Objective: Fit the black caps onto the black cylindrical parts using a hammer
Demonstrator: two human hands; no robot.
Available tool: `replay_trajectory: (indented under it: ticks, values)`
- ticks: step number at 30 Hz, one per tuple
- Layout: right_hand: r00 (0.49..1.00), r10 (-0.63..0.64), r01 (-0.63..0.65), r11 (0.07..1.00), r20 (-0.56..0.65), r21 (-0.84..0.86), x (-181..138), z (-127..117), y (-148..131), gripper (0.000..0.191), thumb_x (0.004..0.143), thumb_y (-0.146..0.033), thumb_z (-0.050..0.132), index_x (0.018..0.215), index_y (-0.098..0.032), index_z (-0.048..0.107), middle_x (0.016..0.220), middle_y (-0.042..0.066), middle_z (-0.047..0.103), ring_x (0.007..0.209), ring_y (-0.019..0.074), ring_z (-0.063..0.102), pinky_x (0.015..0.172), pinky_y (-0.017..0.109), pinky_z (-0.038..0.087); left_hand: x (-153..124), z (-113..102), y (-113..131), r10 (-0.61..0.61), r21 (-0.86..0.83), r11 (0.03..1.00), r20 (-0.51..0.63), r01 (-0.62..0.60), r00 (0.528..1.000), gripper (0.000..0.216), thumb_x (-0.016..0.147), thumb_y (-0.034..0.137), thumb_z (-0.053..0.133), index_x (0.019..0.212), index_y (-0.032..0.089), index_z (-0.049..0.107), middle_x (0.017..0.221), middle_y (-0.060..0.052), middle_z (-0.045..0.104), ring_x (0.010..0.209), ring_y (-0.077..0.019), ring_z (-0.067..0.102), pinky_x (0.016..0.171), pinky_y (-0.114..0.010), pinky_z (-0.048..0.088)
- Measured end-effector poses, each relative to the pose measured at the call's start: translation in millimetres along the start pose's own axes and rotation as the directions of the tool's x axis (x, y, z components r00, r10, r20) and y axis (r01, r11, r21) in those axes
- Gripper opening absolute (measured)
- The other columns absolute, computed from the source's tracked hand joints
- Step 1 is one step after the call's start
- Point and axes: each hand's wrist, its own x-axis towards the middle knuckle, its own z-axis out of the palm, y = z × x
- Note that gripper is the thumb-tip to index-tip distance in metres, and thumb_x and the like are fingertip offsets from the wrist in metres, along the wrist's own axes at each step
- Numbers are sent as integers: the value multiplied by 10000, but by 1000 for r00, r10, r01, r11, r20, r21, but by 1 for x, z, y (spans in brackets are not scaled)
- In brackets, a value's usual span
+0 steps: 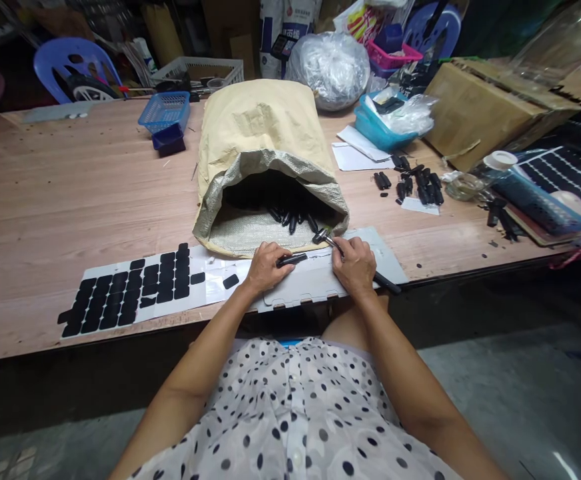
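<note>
My left hand (267,268) is closed on a slim black piece (295,259), holding it low over a grey-white board (315,283) at the table's front edge. In my right hand (354,265) is a small hammer (322,236); its metal head points up and left, and its black handle sticks out below my fist. Just beyond both hands lies a large paper sack (265,110), its mouth facing me. Several black pieces (293,219) of similar look rest inside it; its depth is in shadow. A sheet of black rounded patches (125,297) lies to the left, one loose patch (231,281) nearer my hand.
More black pieces (420,183) lie loose on the right of the table (95,180), before a cardboard box (485,110). Blue baskets (164,110) stand back left; a teal basket (383,130) holds plastic bags. A stuffed clear bag (329,70) sits behind the sack.
</note>
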Motion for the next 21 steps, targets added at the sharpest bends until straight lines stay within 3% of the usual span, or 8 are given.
replay_trajectory:
  ticks: [6,10,13,16,21]
  values:
    - [999,22,-24,998,35,55,3,-1,5,295,932,-242,527,1149,-237,728,934,97,621,898,256,517,721,348,365,1,-1,0,-8,-20,1000,12,8,1000,141,834,260,724,969,236,755,903,-36,677,948,-249,551,913,-401,460]
    - [999,4,4,977,-35,213,0,-11,4,322,956,-258,498,1190,-261,719,900,72,642,883,240,575,776,353,457,2,2,-2,8,-28,1000,1,-8,1000,153,844,259,723,985,237,779,893,-37,665,940,-242,547,907,-397,460]
    - [994,-34,73,920,-108,385,-9,-23,-9,340,1001,-294,448,1223,-265,704,912,62,667,848,217,612,798,349,510,2,6,-6,14,-52,999,-25,-15,1000,168,852,279,729,1002,245,796,893,-39,656,928,-240,541,883,-397,468]
    - [990,-99,134,859,-95,495,-20,-31,-27,338,1019,-325,443,1230,-262,701,945,62,692,857,206,642,809,347,538,2,9,-10,39,-65,997,-54,-43,998,167,853,282,739,1002,258,811,868,-37,644,910,-234,545,876,-398,472]
    - [991,-133,124,857,-17,501,-33,-32,-42,331,1015,-311,453,1206,-272,720,902,52,687,856,200,659,790,329,546,3,10,-10,36,-70,997,-69,-40,997,184,849,285,750,1018,266,819,840,-37,630,897,-231,551,856,-392,477]
